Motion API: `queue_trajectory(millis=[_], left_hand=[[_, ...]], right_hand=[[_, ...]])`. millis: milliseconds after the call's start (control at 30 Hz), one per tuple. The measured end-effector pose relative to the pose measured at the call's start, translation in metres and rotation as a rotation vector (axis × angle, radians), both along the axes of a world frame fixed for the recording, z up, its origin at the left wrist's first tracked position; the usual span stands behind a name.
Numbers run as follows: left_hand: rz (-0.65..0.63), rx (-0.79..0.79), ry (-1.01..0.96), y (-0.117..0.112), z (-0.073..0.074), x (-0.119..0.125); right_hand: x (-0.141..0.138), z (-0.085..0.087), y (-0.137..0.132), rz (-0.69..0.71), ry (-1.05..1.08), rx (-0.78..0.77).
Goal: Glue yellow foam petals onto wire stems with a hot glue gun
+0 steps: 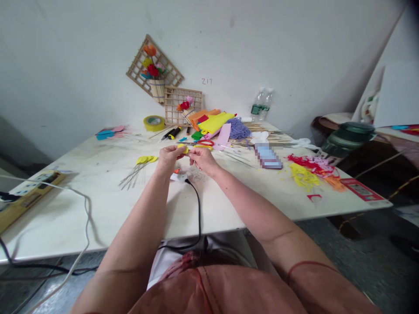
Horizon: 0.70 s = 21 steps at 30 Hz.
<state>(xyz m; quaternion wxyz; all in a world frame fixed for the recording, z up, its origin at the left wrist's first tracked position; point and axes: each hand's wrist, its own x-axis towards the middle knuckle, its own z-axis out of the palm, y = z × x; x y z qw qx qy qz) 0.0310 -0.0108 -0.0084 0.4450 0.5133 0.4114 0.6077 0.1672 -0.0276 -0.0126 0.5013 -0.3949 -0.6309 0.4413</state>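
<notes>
My left hand (168,158) pinches a yellow felt-like petal (184,148) above the middle of the table. Close on its right, my right hand (204,159) has its fingertips pressed together at the petal's edge; whatever lies between them is too small to make out. Several yellow petals (146,159) on thin wire stems (129,178) lie left of my left hand. Below my hands rests a white tool with an orange part (177,176), its black cord (199,209) running off the table's front edge. Scissors with red handles (206,142) lie just beyond my fingers.
Behind are yellow tape (153,123), coloured felt sheets (216,123), purple yarn (238,128) and wooden sticks (271,135). Bamboo lattices (172,72) with flowers lean on the wall. A phone (268,156) and felt scraps (304,174) lie right; a power strip (31,192) lies left.
</notes>
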Motion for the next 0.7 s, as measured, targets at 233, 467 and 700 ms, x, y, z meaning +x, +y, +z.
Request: queue_trajectory(millis=[233,467,700], left_hand=[[-0.026,-0.008,0.021,0.001,0.0023,-0.0029],[-0.026,-0.018,0.018,0.0003,0.0021,-0.0029],[-0.057,-0.03,0.044,-0.0014,0.0017,0.0]], right_hand=[[-0.0002,0.0049,-0.0055,0.044,-0.005,-0.048],[0.0007,0.0057,-0.0055,0.06,0.02,-0.081],[-0.0002,-0.0018,-0.0002,0.042,0.008,-0.008]])
